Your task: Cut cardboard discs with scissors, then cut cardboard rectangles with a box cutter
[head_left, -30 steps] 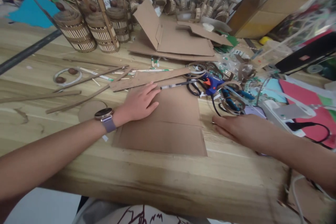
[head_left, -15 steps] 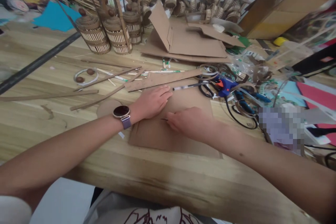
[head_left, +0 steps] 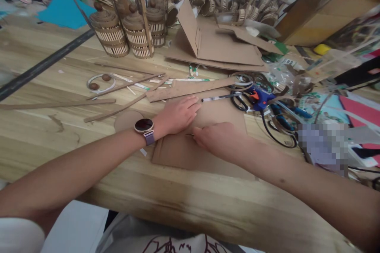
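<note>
My left hand [head_left: 181, 116], with a watch on the wrist, lies flat on a brown cardboard sheet [head_left: 178, 154], fingers stretched out and pressing it to the table. Closed just right of it, my right hand [head_left: 215, 136] grips a thin dark-tipped tool [head_left: 190, 134] low over the same sheet. Only the tip shows; the rest is hidden in the fist, so its kind is unclear. A round cardboard disc [head_left: 128, 119] lies partly behind my left wrist. Beyond my fingertips are a pen [head_left: 221, 97] and a long cardboard strip [head_left: 190, 88].
Several lidded bamboo baskets [head_left: 137, 33] with tall handles stand behind. Folded cardboard [head_left: 228, 47] lies at the back, a large box [head_left: 323, 16] at the back right. A blue glue gun [head_left: 261, 98] and its cord lie right. Thin brown strips [head_left: 127, 104] and a ring [head_left: 101, 83] lie left.
The whole view has shifted slightly, so everything appears a little further right. Both hands keep nearly the same place on the cardboard, and the right hand still grips the thin tool.
</note>
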